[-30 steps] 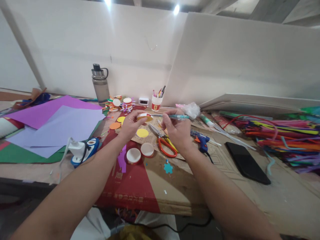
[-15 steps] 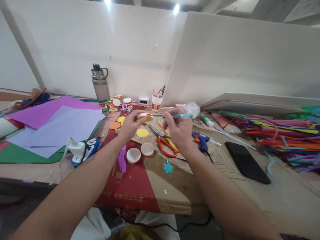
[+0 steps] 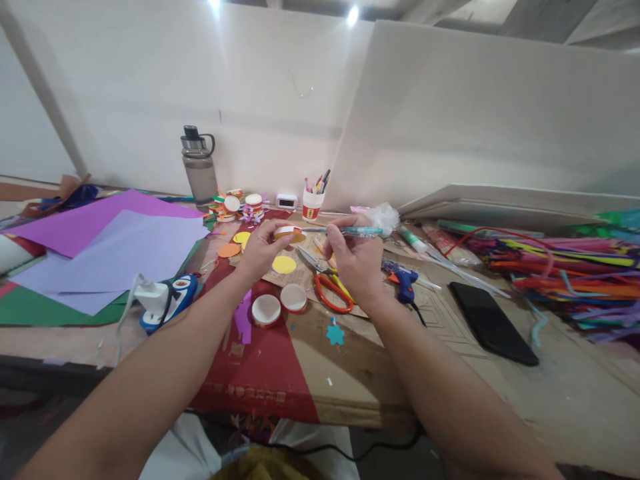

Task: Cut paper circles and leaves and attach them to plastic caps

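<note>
My left hand [image 3: 263, 252] grips a small round cup piece [image 3: 290, 234] with a red and white side and a yellow face, tilted above the table. My right hand [image 3: 357, 257] is closed on a thin teal pen-like tool [image 3: 357, 231], its tip pointing left at the cup piece's edge. Below the hands lie a yellow paper disc [image 3: 285, 265] and orange-handled scissors [image 3: 333, 293]. Two white-topped cup pieces [image 3: 266, 311] rest nearer to me, with a blue paper flower [image 3: 335, 335] to their right.
Purple sheets [image 3: 130, 253] and a blue power strip [image 3: 175, 301] lie left. A bottle [image 3: 199, 167] and pen cup [image 3: 313, 203] stand behind. Right are a glue gun [image 3: 404, 281], phone [image 3: 493, 323] and pipe cleaners [image 3: 575, 267].
The view has shifted very slightly. My right hand's fingers have drawn in a little around the tool; my left hand still holds the cup piece in nearly the same place.
</note>
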`<act>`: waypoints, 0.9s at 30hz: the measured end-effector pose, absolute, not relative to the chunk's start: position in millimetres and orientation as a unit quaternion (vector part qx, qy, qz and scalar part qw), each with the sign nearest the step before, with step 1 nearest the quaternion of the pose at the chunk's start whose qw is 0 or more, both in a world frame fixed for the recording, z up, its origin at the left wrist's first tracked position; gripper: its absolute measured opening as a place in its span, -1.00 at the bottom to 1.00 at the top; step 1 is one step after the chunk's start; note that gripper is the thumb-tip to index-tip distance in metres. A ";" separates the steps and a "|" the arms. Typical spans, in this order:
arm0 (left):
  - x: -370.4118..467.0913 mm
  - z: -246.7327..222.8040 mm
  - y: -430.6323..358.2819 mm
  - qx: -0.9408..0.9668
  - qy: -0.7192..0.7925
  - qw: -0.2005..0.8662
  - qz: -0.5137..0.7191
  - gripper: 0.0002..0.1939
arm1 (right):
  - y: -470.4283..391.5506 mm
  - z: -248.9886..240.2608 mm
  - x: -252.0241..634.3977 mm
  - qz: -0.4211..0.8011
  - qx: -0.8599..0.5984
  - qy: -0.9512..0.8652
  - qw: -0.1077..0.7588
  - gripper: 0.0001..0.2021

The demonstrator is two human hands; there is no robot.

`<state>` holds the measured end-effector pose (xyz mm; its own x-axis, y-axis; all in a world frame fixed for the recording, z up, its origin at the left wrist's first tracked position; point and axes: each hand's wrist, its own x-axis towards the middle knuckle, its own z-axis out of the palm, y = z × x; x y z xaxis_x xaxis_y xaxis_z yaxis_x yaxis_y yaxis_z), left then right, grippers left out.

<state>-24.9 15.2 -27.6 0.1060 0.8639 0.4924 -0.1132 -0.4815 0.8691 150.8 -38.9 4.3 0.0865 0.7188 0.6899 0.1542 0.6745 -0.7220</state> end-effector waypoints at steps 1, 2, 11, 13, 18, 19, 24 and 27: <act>-24.8 -27.8 15.2 0.623 0.302 0.409 0.595 -0.71 | -39.4 4.3 150.3 0.217 -0.342 -0.641 0.652 -0.84; -24.8 -27.9 15.1 0.625 0.302 0.409 0.593 -0.71 | -39.7 4.1 149.9 0.217 -0.344 -0.642 0.649 -0.84; -25.0 -29.5 15.2 0.632 0.303 0.411 0.584 -0.74 | -39.0 0.0 150.6 0.190 -0.358 -0.659 0.634 -0.83; -24.7 -29.6 15.0 0.637 0.299 0.412 0.579 -0.75 | -38.4 -0.6 151.1 0.187 -0.361 -0.663 0.629 -0.82; -23.7 -27.4 12.9 0.639 0.300 0.410 0.577 -0.75 | -38.0 -1.6 152.0 0.177 -0.372 -0.669 0.619 -0.80; -23.5 -26.9 12.5 0.637 0.302 0.410 0.579 -0.75 | -38.0 -1.7 152.1 0.175 -0.374 -0.669 0.618 -0.80; -23.0 -26.5 11.8 0.640 0.309 0.403 0.577 -0.76 | -38.1 -1.6 152.3 0.169 -0.378 -0.671 0.615 -0.79; -23.4 -27.6 12.7 0.640 0.311 0.402 0.577 -0.76 | -37.8 -1.3 152.7 0.162 -0.379 -0.675 0.612 -0.79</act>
